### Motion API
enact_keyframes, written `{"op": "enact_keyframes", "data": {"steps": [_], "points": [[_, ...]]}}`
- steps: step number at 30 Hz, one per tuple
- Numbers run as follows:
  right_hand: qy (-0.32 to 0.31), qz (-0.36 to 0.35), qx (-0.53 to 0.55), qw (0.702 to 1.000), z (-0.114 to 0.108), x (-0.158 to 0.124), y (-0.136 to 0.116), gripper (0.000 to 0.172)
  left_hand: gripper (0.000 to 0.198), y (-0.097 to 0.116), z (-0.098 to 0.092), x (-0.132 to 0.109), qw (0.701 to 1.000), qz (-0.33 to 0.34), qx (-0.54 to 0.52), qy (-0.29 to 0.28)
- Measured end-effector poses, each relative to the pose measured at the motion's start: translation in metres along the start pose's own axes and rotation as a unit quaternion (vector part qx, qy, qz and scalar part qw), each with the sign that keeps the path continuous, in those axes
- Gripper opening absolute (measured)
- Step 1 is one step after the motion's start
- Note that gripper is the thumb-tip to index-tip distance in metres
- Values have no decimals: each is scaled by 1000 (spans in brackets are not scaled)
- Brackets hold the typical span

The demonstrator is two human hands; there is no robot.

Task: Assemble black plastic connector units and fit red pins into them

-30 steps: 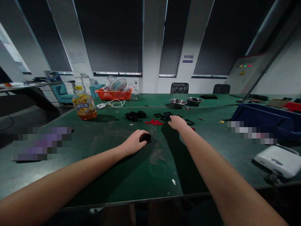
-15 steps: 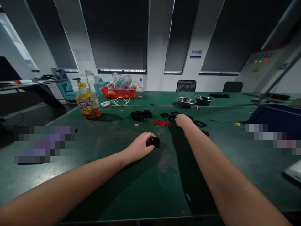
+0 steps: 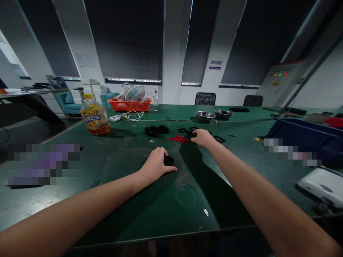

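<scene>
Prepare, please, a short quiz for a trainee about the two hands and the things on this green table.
1. True or false: the left hand rests on the table and closes on a small black part.
2. The small pieces lying just left of the right hand are: A red, B white, C yellow.
3. What stands in the orange basket at the far side of the table?
Key: 1 true; 2 A; 3 a fan.
</scene>
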State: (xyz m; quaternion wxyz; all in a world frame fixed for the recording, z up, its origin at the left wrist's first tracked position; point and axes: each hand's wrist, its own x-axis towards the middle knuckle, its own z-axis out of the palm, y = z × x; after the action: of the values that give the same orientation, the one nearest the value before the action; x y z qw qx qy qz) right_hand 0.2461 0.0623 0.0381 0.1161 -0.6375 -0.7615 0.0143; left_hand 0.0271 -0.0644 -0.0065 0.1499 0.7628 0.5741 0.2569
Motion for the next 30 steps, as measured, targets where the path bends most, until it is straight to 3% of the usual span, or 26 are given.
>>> {"op": "enact_keyframes", "data": {"steps": [2,5,7,11,16,22,30], "points": [[-9,-26,19,999,-2,-18,-8,44,66,-1,-4,-1,1000,-1,6,-17],[-30,-65,49,996,-2,-44,-18,40,75,-10,-13,1,995,22,-35,-87],[-41,-90,70,993,1,-57,-23,39,69,-17,-19,3,988,43,-68,-131],[-50,-145,96,983,8,-68,-28,36,49,-23,-22,8,981,79,-113,-140],[-37,-175,100,979,14,-67,-24,30,34,-14,-14,4,990,53,-100,-83],[-18,-157,77,984,18,-62,-19,34,29,-7,-7,0,998,45,-36,-36],[-15,-153,53,987,20,-63,-22,29,31,-5,-8,-2,998,39,-31,-40]]}}
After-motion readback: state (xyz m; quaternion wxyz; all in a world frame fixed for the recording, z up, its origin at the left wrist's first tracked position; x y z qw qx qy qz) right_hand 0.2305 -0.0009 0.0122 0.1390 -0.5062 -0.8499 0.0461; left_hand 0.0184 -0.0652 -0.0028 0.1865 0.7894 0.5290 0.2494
